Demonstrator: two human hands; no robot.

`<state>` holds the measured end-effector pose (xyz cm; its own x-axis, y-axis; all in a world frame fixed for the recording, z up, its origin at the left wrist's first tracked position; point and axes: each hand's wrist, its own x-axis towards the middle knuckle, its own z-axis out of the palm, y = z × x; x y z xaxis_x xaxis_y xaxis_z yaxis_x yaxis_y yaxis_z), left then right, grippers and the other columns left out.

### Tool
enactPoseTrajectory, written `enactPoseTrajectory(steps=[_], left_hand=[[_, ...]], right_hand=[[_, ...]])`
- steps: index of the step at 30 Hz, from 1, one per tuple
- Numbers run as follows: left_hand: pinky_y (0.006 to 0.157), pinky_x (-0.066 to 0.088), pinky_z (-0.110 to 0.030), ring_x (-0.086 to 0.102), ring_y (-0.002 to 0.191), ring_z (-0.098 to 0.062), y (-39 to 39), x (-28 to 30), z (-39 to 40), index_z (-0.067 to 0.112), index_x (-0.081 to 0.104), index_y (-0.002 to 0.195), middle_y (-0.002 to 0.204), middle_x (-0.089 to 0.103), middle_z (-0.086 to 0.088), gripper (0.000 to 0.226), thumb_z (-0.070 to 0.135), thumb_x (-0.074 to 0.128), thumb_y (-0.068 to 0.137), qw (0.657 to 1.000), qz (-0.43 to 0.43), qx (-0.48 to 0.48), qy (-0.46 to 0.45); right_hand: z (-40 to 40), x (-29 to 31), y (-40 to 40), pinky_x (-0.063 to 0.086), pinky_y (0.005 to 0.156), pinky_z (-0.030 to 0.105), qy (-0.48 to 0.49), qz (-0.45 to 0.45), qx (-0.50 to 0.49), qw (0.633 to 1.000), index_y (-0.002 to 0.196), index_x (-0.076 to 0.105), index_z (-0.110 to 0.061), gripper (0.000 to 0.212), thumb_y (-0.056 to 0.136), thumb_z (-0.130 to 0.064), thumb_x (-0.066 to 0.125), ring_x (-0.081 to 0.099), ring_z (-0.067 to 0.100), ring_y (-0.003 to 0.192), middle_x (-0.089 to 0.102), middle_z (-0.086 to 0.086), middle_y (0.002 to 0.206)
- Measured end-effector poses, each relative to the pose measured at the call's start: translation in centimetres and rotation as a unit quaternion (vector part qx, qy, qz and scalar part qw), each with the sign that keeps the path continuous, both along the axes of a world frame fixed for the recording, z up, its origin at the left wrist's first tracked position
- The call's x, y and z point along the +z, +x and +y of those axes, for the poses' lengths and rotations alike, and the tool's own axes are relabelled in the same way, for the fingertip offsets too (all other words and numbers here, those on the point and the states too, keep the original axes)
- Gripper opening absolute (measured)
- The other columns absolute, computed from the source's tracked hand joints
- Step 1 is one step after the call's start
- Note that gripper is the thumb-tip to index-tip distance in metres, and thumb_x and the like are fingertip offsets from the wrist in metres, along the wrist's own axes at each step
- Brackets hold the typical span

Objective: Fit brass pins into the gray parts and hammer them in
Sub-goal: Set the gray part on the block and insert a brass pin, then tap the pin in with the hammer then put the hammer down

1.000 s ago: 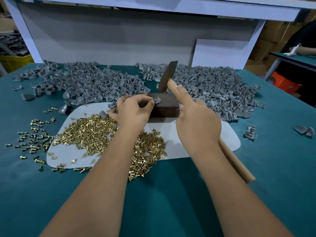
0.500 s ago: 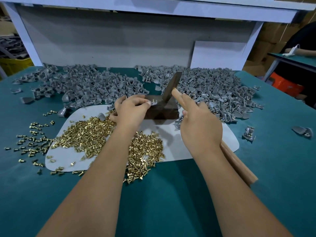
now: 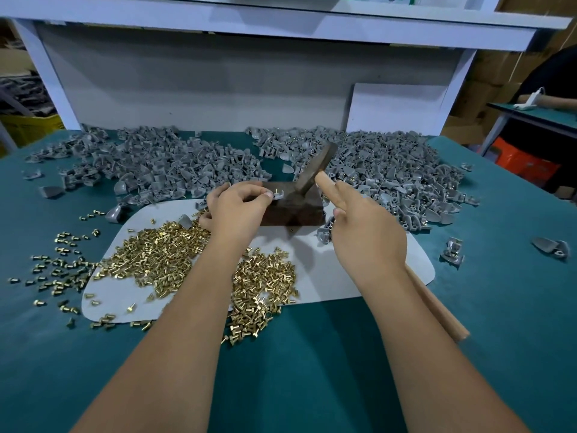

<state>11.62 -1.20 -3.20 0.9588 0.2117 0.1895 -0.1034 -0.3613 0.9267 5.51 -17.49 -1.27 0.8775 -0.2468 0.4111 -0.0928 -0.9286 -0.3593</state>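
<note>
Head view: left hand fingers pinch gray part on block, right hand fingers clamp hammer, handle mostly hidden.

Brass pins lie on a mat, gray parts heaped behind.

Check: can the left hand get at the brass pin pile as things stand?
Probably not right away: the left hand pinches a gray part on the dark block. The brass pin pile lies uncovered just beside the wrist.
</note>
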Motion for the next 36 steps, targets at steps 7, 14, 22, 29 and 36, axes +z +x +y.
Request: enactPoseTrajectory(steps=[7,14,22,29,36], left_hand=[[0.113,0.024,-0.050,0.030,0.131,-0.014,-0.1,-0.1,0.1,0.041,0.069,0.073,0.100,0.051,0.036,0.014,0.035,0.070,0.086,0.999,-0.034,-0.018,-0.005],[0.116,0.017,-0.052,0.025,0.135,-0.011,-0.7,0.4,-0.2,0.050,0.068,0.079,0.118,0.059,0.031,0.016,0.036,0.074,0.084,0.991,-0.082,-0.105,0.032],[0.116,0.016,-0.043,0.024,0.131,-0.006,-0.8,0.6,0.0,0.046,0.071,0.091,0.122,0.059,0.025,0.017,0.031,0.074,0.085,0.985,-0.098,-0.134,0.038],[0.097,0.053,-0.036,0.058,0.111,-0.004,-0.1,1.1,1.4,0.042,0.074,0.095,0.117,0.066,0.012,0.022,0.023,0.065,0.093,0.992,-0.082,-0.057,-0.079],[0.102,0.039,-0.069,0.053,0.120,-0.047,0.5,0.9,3.0,0.060,0.060,0.086,0.131,0.060,0.004,0.061,0.000,0.050,0.091,0.997,-0.007,0.074,0.000]], right_hand=[[-0.2,-0.6,1.0,0.051,0.062,0.033,0.203,0.062,0.055,0.976,0.120,0.058,-0.034,0.032,0.091,-0.023,0.050,0.062,0.026,0.072,0.065,-0.002,0.085],[0.6,0.2,1.1,0.043,0.080,0.033,0.086,-0.065,0.032,0.994,0.126,0.059,-0.027,0.034,0.093,-0.027,0.056,0.051,0.022,0.106,0.055,0.001,0.117],[2.3,1.8,2.4,0.051,0.071,0.026,0.231,0.001,0.134,0.964,0.099,0.071,-0.026,0.015,0.090,-0.020,0.062,0.063,0.010,0.082,0.070,-0.006,0.096],[0.1,4.9,4.9,0.049,0.067,0.021,0.266,-0.073,0.071,0.959,0.105,0.069,-0.025,0.023,0.090,-0.010,0.061,0.060,0.004,0.083,0.067,-0.006,0.106],[4.1,3.2,5.7,0.019,0.108,0.032,0.148,-0.140,0.029,0.979,0.144,0.035,-0.029,0.066,0.086,-0.018,0.063,0.014,0.023,0.143,0.012,0.002,0.155]])
